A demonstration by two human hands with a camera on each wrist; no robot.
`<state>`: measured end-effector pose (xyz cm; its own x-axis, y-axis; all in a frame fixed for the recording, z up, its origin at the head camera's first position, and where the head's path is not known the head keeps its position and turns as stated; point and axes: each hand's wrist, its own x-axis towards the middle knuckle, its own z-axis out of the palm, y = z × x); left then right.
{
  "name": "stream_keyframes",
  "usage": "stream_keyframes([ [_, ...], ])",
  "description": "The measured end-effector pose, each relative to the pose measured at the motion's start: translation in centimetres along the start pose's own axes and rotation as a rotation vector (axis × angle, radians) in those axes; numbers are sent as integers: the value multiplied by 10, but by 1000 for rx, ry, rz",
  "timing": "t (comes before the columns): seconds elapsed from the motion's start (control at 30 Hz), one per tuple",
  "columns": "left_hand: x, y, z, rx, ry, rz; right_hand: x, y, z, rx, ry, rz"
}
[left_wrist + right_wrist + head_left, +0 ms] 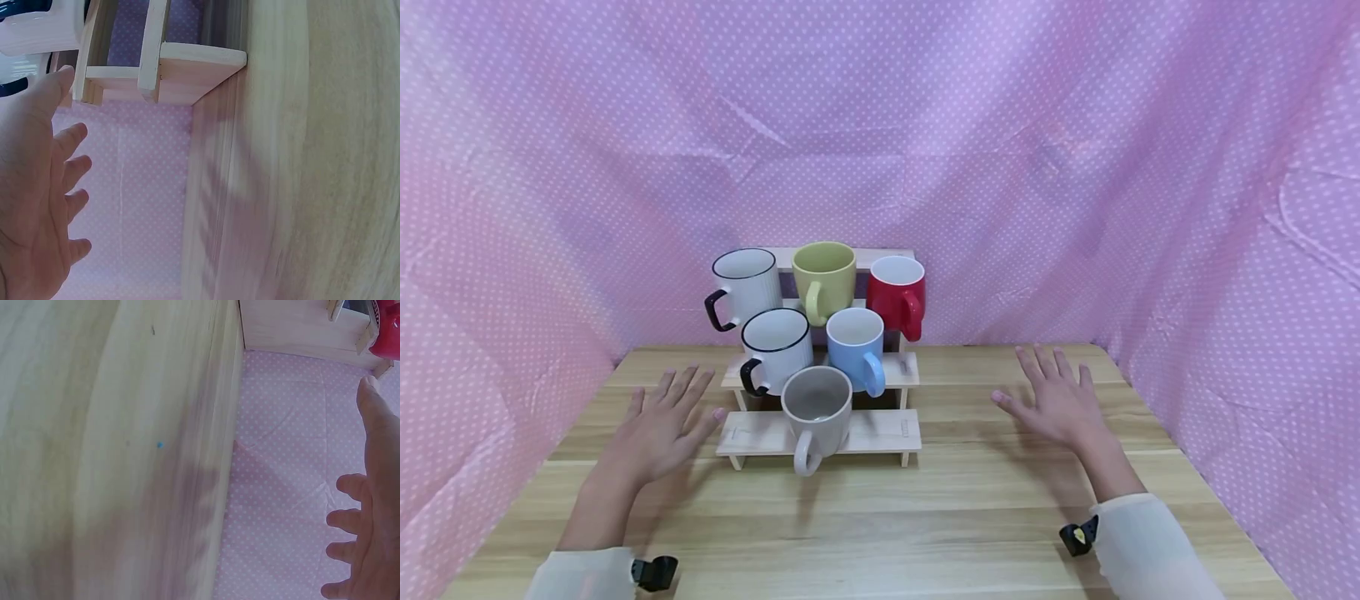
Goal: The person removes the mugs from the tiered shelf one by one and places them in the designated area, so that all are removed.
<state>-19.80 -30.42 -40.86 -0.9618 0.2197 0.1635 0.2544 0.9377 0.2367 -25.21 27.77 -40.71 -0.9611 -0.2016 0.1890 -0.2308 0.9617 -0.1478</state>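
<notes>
A three-step wooden rack [880, 431] holds several mugs. On its top step are a white mug with black rim and handle [756, 293], a yellow-green mug [837, 287] and a red mug [883, 302]. The middle step bears a second black-rimmed white mug [786, 358] and a light blue mug [852, 358]. A grey mug [823, 425] stands on the lowest step, handle toward me. Left of the rack, my left hand [658, 433] is spread palm down, holding nothing. Well to the rack's right, my right hand [1060, 404] is likewise spread and holds nothing. Both cast shadows on the table.
The wooden table [925, 533] extends under the rack and both hands. Pink polka-dot cloth [1000, 167] hangs behind the table and along both sides. A small blue speck [159, 444] marks the tabletop in the right wrist view.
</notes>
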Motion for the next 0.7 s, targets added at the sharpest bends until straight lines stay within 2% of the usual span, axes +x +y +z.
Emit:
stream_keyframes([
  [0.2, 3, 0, 0, -65, 44, 26, 4, 1, -4, -2, 21, -41],
  [0.43, 15, 2, -1, -186, 166, 95, 13, -3, -15, 50, 26, -89],
  [0.57, 21, 4, -2, -336, 181, 66, 21, -11, -22, 93, 34, -119],
  [0.7, 25, 8, -3, -490, 196, -12, 30, -22, -30, 121, 66, -173],
])
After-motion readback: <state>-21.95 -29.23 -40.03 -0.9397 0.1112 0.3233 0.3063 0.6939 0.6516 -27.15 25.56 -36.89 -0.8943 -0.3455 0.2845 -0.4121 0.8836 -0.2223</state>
